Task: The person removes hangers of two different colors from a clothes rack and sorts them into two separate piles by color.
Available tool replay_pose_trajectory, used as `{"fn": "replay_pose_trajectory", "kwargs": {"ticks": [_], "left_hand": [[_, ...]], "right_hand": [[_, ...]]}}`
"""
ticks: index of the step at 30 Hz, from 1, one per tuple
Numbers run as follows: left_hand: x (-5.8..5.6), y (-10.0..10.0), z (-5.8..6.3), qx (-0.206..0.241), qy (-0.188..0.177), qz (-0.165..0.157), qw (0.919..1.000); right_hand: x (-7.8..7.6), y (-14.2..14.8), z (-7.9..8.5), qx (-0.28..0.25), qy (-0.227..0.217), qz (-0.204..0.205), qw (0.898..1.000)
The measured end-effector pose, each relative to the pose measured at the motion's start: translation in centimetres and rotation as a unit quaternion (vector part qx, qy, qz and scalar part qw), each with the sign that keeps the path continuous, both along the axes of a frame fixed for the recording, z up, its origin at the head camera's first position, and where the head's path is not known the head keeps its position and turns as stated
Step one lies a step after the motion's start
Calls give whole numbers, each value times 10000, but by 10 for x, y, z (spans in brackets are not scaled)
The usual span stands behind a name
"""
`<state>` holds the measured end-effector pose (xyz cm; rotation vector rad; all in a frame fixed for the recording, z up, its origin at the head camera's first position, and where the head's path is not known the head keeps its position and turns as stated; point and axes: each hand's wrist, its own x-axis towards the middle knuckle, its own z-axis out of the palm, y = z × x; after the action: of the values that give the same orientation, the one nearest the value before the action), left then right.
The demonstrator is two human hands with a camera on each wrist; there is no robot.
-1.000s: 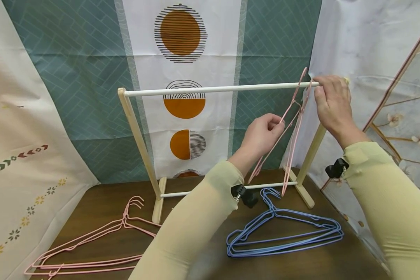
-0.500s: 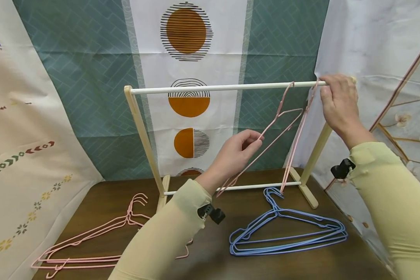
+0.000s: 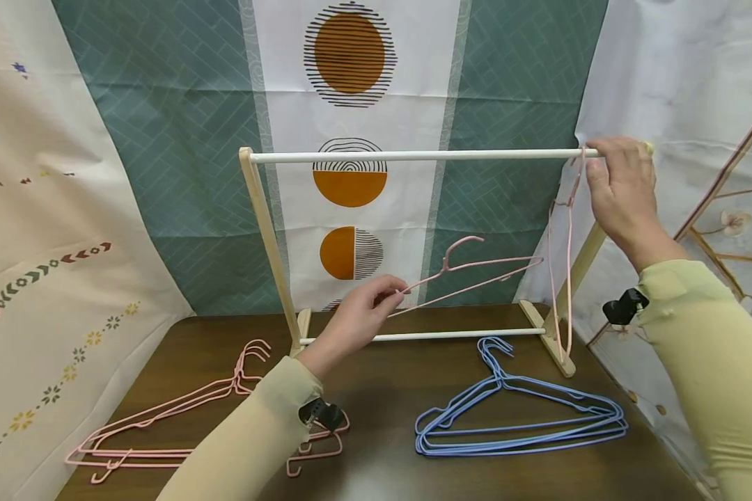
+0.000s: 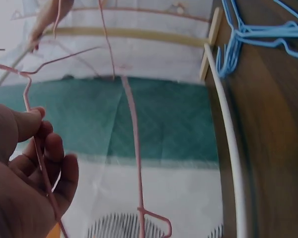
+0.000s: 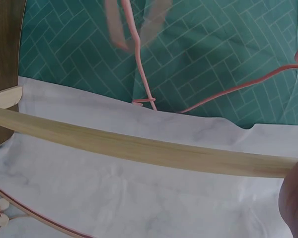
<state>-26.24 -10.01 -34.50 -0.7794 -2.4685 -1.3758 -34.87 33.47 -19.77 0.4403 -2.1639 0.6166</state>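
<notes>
My left hand point(image 3: 360, 313) pinches the shoulder of a pink wire clothes hanger point(image 3: 495, 263) between thumb and fingers. That hanger is tilted, its hook below the top bar and apart from it; the left wrist view shows its wire running past the fingers point(image 4: 54, 148). My right hand point(image 3: 627, 191) grips the right end of the white top bar point(image 3: 426, 156) of a small wooden-framed clothes rack, its fingers curled over the bar. Close to that hand, another pink hanger point(image 3: 569, 271) hangs from the bar. In the right wrist view only part of the hand point(image 5: 295, 198) shows at the edge.
Several blue hangers point(image 3: 520, 426) lie stacked on the brown table point(image 3: 382, 473) at front right. Several pink hangers point(image 3: 157, 415) lie at front left, partly hidden by my left forearm. A white lower bar point(image 3: 457, 335) joins the rack's feet. Patterned cloths point(image 3: 182, 174) hang behind and at both sides.
My left hand has moved left and down, and the pink hanger it holds has come off the bar. The right hand keeps its hold on the rack; the other hanger still hangs there.
</notes>
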Motion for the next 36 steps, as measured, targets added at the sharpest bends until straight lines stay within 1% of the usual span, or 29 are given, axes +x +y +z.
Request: {"fn": "replay_pose_trajectory", "kwargs": {"ticks": [3, 5, 7, 10, 12, 14, 18, 21, 24, 27, 30, 36], "left_hand": [[7, -18, -12, -48, 356, 463, 9983], [12, -29, -19, -95, 770, 745, 9942], [18, -41, -26, -123, 1287, 979, 9868], [27, -60, -34, -97, 1910, 1130, 9750], [33, -75, -39, -98, 2059, 1101, 9723], [41, -90, -42, -144, 1937, 1012, 9757], [56, -123, -48, -525, 1360, 1027, 9840], [66, -146, -53, -849, 989, 1078, 9856], [70, -167, -59, -970, 750, 954, 9879], [71, -186, -64, -1052, 504, 917, 9889], [73, -203, -66, -1178, 195, 1040, 9874], [80, -234, -69, -1450, -382, 1482, 9775]], "right_hand": [[-2, -1, -1, -37, -71, -29, 10000], [-2, -1, -1, -64, -92, -46, 9999], [-2, -1, -1, -85, -95, -60, 9999], [-3, -1, -1, -90, -53, -55, 9999], [-3, 0, -1, -76, -9, -51, 10000], [-3, 0, -1, -79, -8, -64, 9999], [-2, 0, -1, -85, -77, -95, 9999], [-3, -1, -1, -62, -141, -106, 9998], [-4, -2, 0, -86, -145, -108, 9998], [-3, -2, 0, -155, -125, -126, 9997], [-1, -2, 0, -181, -119, -152, 9997], [-1, -5, 0, -93, -87, -124, 9998]]}}
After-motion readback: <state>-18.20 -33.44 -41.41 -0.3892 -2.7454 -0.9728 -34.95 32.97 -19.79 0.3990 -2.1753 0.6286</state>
